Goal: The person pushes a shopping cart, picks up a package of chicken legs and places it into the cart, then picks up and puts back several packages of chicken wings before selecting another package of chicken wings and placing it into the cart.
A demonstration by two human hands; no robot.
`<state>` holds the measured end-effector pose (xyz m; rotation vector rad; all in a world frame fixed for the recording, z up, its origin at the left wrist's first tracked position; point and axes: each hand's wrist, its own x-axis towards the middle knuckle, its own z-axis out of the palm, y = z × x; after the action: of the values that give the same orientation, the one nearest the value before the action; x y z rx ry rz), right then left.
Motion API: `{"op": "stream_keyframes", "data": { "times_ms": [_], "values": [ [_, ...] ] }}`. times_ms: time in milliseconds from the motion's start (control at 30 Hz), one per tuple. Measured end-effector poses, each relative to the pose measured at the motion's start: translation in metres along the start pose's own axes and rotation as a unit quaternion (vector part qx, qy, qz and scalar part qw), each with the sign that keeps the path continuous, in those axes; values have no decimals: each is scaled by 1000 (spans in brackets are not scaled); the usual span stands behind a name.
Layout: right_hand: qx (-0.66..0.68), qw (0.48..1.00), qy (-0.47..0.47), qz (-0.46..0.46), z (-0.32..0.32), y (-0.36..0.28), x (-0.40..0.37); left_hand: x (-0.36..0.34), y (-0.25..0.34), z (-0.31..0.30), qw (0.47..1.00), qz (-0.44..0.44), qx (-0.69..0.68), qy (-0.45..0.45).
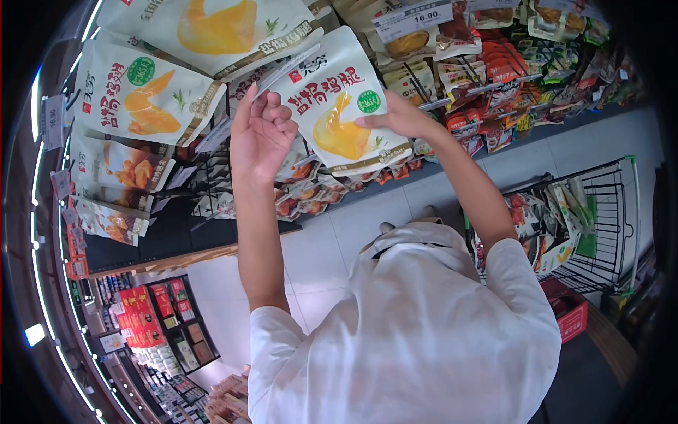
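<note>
My right hand grips the right edge of a white snack pouch, thumb on its front and fingers behind. The pouch shows a golden chicken leg, red characters and a round green badge. My left hand is raised beside the pouch's left edge, palm facing me and fingers curled. Its fingertips close on the lower end of a price tag, seen nearly edge-on at the front of a display hook. Left of that hand hangs a similar white pouch with a chicken wing picture.
Another large white pouch hangs above. More snack packets fill the rack at the right, under a price label. A shopping cart holding several packets stands at right. Red boxes are stacked at lower left.
</note>
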<state>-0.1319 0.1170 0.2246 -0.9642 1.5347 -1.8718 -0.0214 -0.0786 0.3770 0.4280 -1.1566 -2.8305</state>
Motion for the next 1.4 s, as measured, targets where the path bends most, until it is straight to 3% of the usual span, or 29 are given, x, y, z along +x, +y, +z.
{"op": "stream_keyframes", "data": {
  "times_ms": [167,200,300,400,600,700,800,900,1000,1100,1167,1200,1267,1333,1400],
  "values": [
    [-125,991,47,6,-15,15,40,-2,-7,-4,999,-5,28,-33],
    [-176,980,93,5,-21,28,59,-4,-10,-5,999,0,38,-34],
    [-115,992,57,4,-37,44,84,-5,-16,-13,997,24,71,4],
    [-151,982,113,15,-49,57,106,-11,-25,-22,980,67,179,52],
    [-203,963,164,65,-52,44,105,-33,-46,-59,976,45,189,94],
    [-195,958,206,29,-45,44,103,-44,-57,-89,981,17,162,107],
    [-36,976,211,-26,-35,51,92,-58,-70,-121,985,-19,125,116],
    [-90,960,255,-72,-34,83,82,-71,-79,-152,986,-48,74,140],
    [-9,958,274,-84,-16,83,46,-87,-86,-191,986,-67,40,150],
    [-103,922,358,-100,-11,97,-17,-96,-114,-224,979,-113,-7,170],
    [-125,906,404,-31,1,97,-76,-105,-140,-267,978,-153,-30,141],
    [-147,889,431,-49,2,122,-104,-113,-157,-287,972,-188,-44,136],
    [-35,865,500,3,14,154,-172,-126,-191,-333,958,-241,-75,134],
    [-137,822,550,61,28,178,-257,-141,-235,-375,934,-289,-18,208],
    [-78,769,610,177,53,165,-336,-178,-290,-444,895,-356,17,268]
  ]
}}
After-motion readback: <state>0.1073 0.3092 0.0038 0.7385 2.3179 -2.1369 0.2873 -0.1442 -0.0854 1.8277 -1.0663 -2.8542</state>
